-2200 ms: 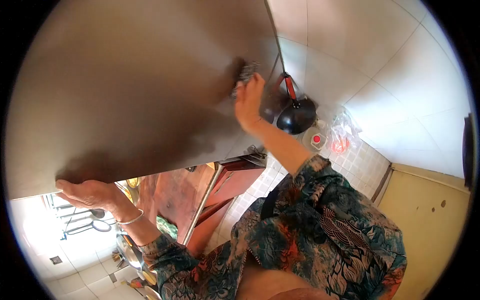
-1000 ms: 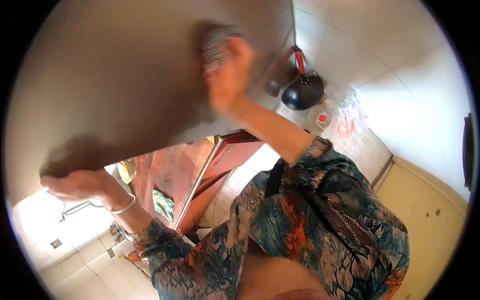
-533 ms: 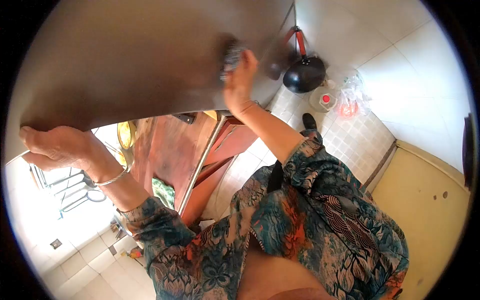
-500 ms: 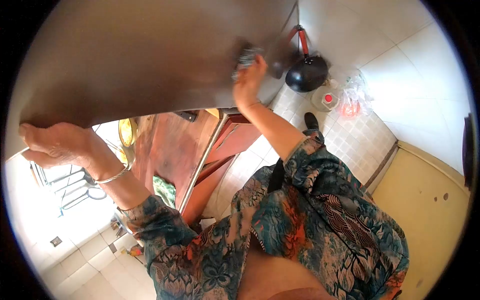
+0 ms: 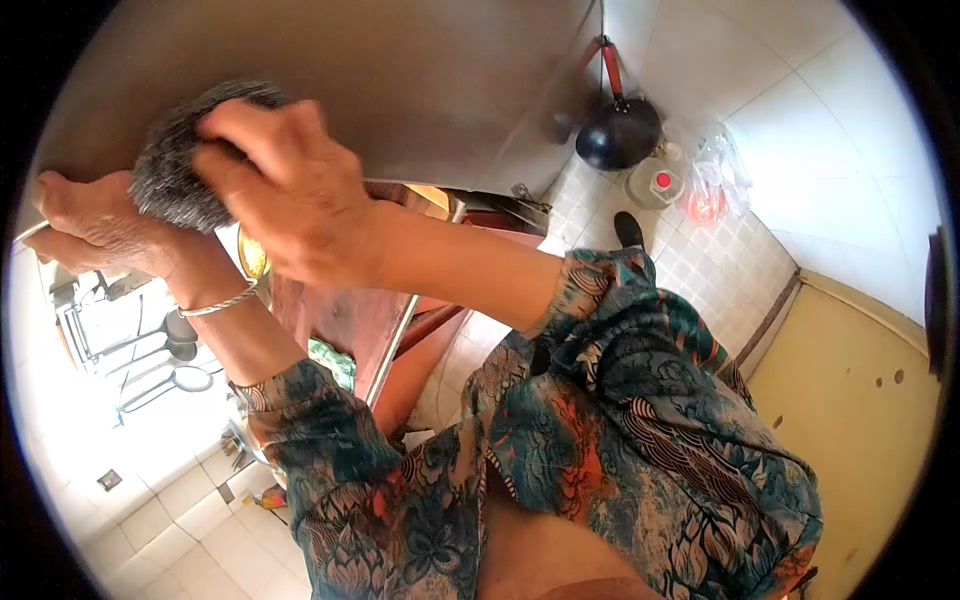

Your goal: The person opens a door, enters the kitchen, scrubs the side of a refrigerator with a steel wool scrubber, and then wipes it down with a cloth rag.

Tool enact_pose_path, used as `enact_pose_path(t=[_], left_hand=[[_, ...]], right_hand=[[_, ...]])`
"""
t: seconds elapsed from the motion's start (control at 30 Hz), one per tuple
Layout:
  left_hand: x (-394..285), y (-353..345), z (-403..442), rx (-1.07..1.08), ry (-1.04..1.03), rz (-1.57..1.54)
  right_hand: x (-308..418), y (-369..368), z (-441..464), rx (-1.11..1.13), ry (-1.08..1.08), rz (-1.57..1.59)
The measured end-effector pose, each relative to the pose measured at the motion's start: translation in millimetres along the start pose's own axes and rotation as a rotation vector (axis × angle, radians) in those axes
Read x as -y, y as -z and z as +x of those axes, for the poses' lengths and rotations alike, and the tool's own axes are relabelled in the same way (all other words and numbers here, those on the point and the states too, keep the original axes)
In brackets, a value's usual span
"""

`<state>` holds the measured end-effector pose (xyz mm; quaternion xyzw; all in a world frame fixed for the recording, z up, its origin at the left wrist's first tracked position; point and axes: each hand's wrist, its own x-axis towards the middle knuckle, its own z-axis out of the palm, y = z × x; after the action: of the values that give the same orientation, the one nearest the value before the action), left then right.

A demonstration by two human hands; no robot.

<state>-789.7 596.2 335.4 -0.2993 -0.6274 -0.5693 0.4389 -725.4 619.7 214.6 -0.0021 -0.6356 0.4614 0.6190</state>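
Observation:
A broad, smooth grey-brown panel [image 5: 420, 90] fills the upper left of the view. My left hand [image 5: 110, 225] is closed around its lower left edge, with a twisted bracelet at the wrist. A dark grey, fibrous scouring pad [image 5: 180, 165], which looks like steel wool, is gripped in my right hand [image 5: 305, 195]. The pad lies against the panel, right beside my left hand and overlapping it in view. My right forearm crosses in front of the counter.
Below the panel is a reddish wooden counter [image 5: 335, 310] with a green cloth [image 5: 332, 362]. Cooking utensils [image 5: 165, 345] hang at left. A black wok [image 5: 618, 135] hangs at upper right, near a red-capped jug [image 5: 655, 183] and a plastic bag [image 5: 712, 180]. A yellow panel [image 5: 850, 420] stands at right.
My right hand has swept the pad left across the panel, from near its right end to beside my left hand. The left hand keeps its hold on the edge.

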Motion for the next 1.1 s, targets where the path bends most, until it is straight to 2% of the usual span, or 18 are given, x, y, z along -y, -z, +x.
enact_pose_path(t=[0.07, 0.17, 0.2, 0.27, 0.3, 0.4, 0.43, 0.47, 0.53, 0.6, 0.73, 0.8, 0.87, 0.93, 0.97, 1.03, 1.07, 1.1], left_hand=[[8, 3, 0, -0.049, -0.126, 0.141], [45, 19, 29, -0.062, -0.483, 0.551], [61, 31, 52, -0.089, -0.669, 0.956], [43, 18, 38, -0.061, -0.348, 0.306], [34, 11, 31, -0.117, -0.222, -0.017], [31, 13, 26, -0.078, -0.309, 0.301], [20, 8, 15, 0.003, -0.386, 0.274], [18, 4, 15, 0.014, -0.193, 0.034], [23, 10, 13, 0.023, -0.25, 0.19], [25, 12, 9, 0.02, -0.315, 0.361], [29, 16, 14, 0.008, -0.431, 0.505], [3, -8, -7, -0.074, -0.173, 0.346], [4, -6, 0, -0.033, -0.249, 0.613], [-7, -16, -13, -0.175, -0.093, 0.396], [-8, -12, -13, -0.142, -0.164, 0.536], [-9, -8, -12, -0.15, -0.159, 0.639], [-9, -9, -11, -0.186, -0.085, 0.606], [-9, -10, -11, -0.192, -0.065, 0.62]], right_hand=[[-8, 7, -3, 0.017, 0.112, 0.047], [-45, 30, -56, 0.014, -0.279, -0.125], [-61, 34, -85, -0.035, -0.38, -0.18], [-92, 41, -143, -0.096, -0.508, -0.353], [-133, 34, -198, -0.324, -0.818, -0.096], [-164, 43, -225, -0.456, -1.218, -0.019], [-167, 54, -219, -0.35, -1.24, -0.144], [-168, 65, -213, -0.244, -1.254, -0.27], [-187, 79, -187, 0.065, -1.191, -0.551], [-195, 84, -149, -0.127, -0.798, -0.652], [-159, 83, -35, -0.194, -0.341, -0.537], [-118, 75, -5, -0.032, -0.253, -0.423], [-134, 80, -7, -0.1, -0.284, -0.487], [-188, 78, -32, -0.314, -0.349, -0.47], [-198, 83, -44, -0.464, -0.575, -0.304], [-248, 108, -95, -0.393, -0.805, -0.523], [-281, 115, -136, -0.165, -0.797, -0.907], [-284, 114, -149, -0.134, -0.782, -0.99]])
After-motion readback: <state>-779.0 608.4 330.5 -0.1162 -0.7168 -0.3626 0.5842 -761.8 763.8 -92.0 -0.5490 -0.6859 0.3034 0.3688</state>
